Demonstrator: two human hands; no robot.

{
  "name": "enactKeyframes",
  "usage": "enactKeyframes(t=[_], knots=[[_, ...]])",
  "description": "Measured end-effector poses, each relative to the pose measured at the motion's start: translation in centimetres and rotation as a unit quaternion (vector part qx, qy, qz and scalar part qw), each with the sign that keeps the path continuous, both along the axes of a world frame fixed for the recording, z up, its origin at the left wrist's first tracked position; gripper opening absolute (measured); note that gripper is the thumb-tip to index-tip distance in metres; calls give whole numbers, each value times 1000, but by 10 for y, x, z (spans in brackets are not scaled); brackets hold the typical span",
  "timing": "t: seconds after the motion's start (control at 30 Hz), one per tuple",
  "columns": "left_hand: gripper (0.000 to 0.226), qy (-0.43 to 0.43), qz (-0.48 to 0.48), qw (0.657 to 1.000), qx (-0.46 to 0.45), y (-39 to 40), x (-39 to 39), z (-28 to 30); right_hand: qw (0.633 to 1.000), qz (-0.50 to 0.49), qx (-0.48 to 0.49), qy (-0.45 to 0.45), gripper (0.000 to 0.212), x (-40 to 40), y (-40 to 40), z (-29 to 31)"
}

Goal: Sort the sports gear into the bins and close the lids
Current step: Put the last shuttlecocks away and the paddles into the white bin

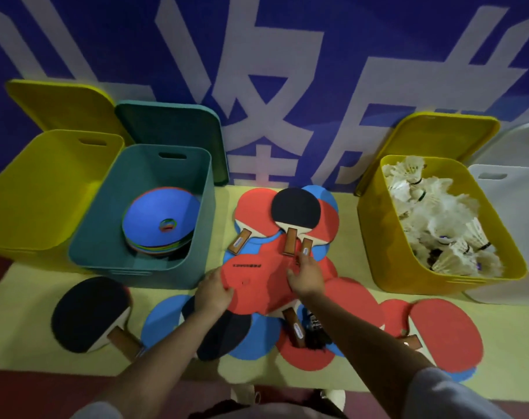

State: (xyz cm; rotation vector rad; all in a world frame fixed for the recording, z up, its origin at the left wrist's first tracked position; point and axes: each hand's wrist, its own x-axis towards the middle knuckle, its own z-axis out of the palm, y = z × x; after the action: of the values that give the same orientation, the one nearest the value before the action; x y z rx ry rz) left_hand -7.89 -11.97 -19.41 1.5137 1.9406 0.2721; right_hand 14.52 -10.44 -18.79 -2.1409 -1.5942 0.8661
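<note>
Both hands were on the same red table tennis paddle (257,282) in the middle of the heap. The left hand (213,293) held its near-left edge, fingers seemingly curled around the rim, though the fingertips were hidden. The right hand (305,275) lay on its far-right side, fingers spread fairly wide and reaching toward a wooden handle (306,247) just beyond them; I could not tell whether it gripped anything.

Left of the grip stood the teal bin (142,267), holding stacked flat discs (160,219), and beyond it an empty yellow bin (21,207). To the right, another yellow bin (375,237) held shuttlecocks (438,219).

The step in hand looked like gathering paddles. The next move would call for lifting the red paddle clear of its neighbours and carrying it left, probably to the empty bin. All lids stood open.
</note>
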Motion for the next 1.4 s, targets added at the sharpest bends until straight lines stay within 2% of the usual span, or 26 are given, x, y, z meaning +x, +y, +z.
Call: enactKeyframes(t=[0.07,0.17,0.23,0.33,0.4,0.47,0.57,0.7,0.8,0.97,1.1,1.2,1.23,1.33,1.4], knots=[[48,18,-1,1000,5,2,-5,-2,999,-18,35,-7,44,-11,13,6],[47,-20,16,1000,14,5,-7,-4,998,-49,35,-6,46,-21,33,13],[45,-67,49,996,21,7,-6,-4,999,-47,-7,-26,53,-23,49,8],[43,-144,102,983,43,8,-1,-1,997,-64,-29,-37,75,-23,71,-8],[44,-174,126,975,57,9,1,2,993,-114,-12,-18,87,-27,83,-4],[45,-193,144,968,67,8,2,1,983,-183,-3,16,90,-27,96,1],[42,-214,162,960,83,4,5,-1,950,-301,-26,79,93,-21,117,3],[43,-219,181,954,96,7,9,1,940,-320,-65,97,84,-5,135,-6],[44,-216,189,952,103,11,14,4,933,-337,-84,99,88,5,142,-6],[43,-210,208,949,108,14,20,9,911,-385,-66,133,88,9,150,-6],[45,-210,216,947,116,13,27,24,896,-373,4,241,66,7,148,2],[44,-212,214,943,139,13,34,48,894,-344,3,288,79,13,157,10],[43,-208,215,942,148,14,34,59,889,-340,-14,306,76,15,161,13],[41,-221,219,932,185,20,31,91,876,-324,-66,351,46,25,165,14],[38,-271,221,912,215,25,25,114,877,-321,-54,352,43,27,160,20]])
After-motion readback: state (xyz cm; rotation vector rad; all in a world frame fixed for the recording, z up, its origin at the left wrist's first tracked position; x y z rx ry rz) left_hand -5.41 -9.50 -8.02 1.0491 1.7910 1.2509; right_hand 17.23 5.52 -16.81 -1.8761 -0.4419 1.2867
